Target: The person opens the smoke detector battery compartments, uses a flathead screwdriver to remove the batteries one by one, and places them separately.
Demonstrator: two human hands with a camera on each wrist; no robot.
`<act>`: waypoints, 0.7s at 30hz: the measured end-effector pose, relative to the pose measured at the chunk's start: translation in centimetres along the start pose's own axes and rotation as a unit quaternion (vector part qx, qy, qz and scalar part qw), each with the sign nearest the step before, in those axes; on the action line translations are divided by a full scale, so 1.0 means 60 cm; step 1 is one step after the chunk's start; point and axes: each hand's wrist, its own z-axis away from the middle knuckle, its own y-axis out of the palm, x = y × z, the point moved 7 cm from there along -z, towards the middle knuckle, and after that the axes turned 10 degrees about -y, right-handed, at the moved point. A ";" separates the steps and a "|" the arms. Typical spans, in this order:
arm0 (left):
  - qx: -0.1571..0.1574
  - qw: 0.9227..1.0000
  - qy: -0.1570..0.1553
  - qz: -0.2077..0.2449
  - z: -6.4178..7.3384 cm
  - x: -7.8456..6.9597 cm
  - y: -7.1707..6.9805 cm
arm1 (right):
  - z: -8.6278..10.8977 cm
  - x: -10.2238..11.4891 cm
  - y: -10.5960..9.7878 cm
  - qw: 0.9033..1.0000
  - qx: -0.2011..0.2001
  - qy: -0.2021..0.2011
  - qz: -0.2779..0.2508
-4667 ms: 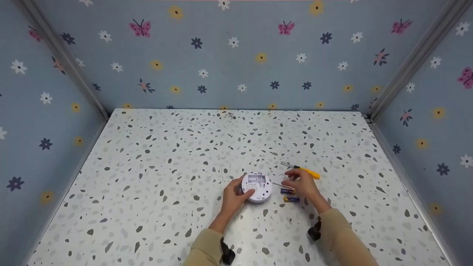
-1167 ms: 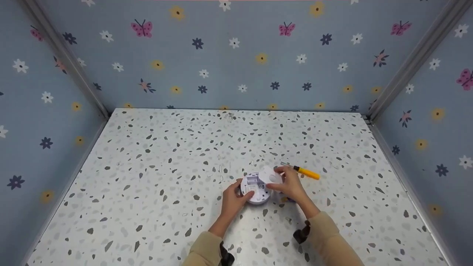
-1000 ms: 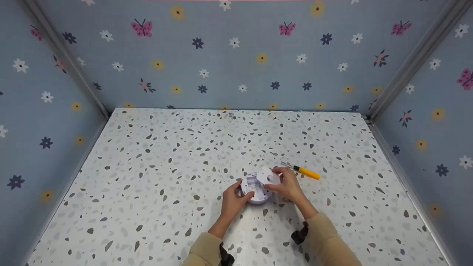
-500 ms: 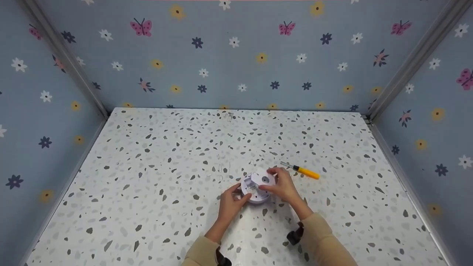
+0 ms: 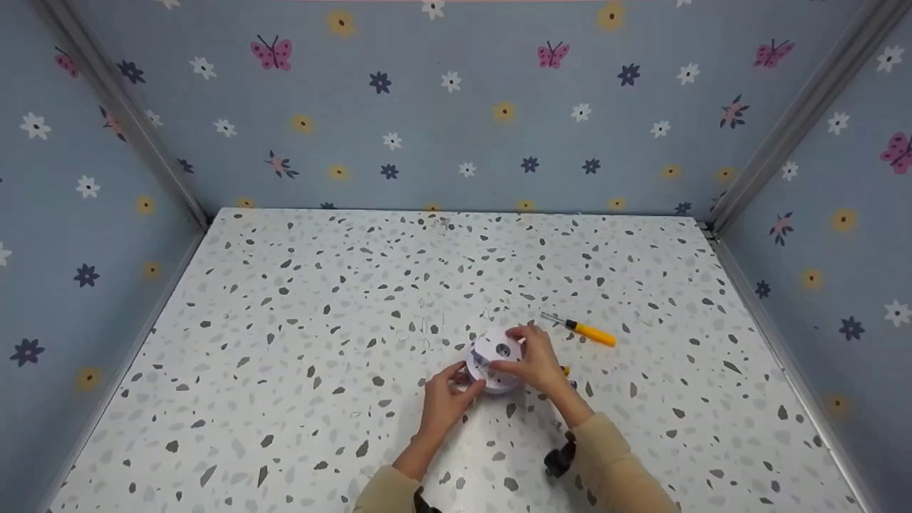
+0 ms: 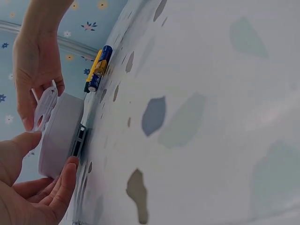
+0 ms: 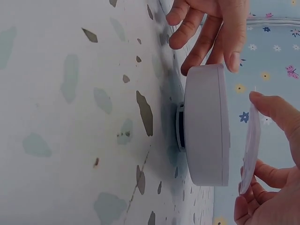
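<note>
A round white battery-powered device (image 5: 503, 385) stands on the speckled table, its battery side up. My left hand (image 5: 443, 400) holds it by the left side, fingers around the rim and thumb at the top edge. My right hand (image 5: 536, 362) pinches a thin white cover (image 5: 491, 346) by its edge, over the device's upper face. In the right wrist view a gap shows between the cover (image 7: 251, 145) and the device body (image 7: 206, 126), and the cover is slightly tilted. In the head view the cover hides most of the battery compartment.
A screwdriver with a yellow handle (image 5: 595, 333) lies right of the device. Blue and yellow batteries (image 6: 104, 58) lie nearby, mostly hidden behind my right hand in the head view. Patterned panels (image 5: 456, 142) wall in the table (image 5: 320, 285) at the back and sides.
Earlier my right hand was by the batteries and screwdriver, without the cover. It has since brought the cover leftward over the device. My left hand has stayed at the device's rim, its thumb shifting slightly outward.
</note>
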 end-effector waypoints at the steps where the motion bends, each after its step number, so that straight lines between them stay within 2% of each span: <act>1: 0.002 1.000 0.000 0.001 0.002 0.000 0.001 | 0.000 0.000 0.001 1.000 0.001 0.001 0.000; 8: 0.008 0.999 -0.017 0.027 0.010 0.001 0.000 | -0.002 -0.003 0.007 0.999 0.017 0.027 0.001; 12: 0.008 0.999 -0.036 0.033 0.012 0.007 -0.002 | -0.001 -0.003 0.011 0.999 0.025 0.024 0.015; 16: -0.004 0.999 -0.034 0.026 0.012 0.008 -0.006 | 0.001 -0.001 0.014 0.999 0.032 0.015 0.024; 21: -0.035 0.999 -0.019 0.003 0.007 0.002 -0.016 | -0.001 0.002 0.018 0.998 0.043 0.022 0.027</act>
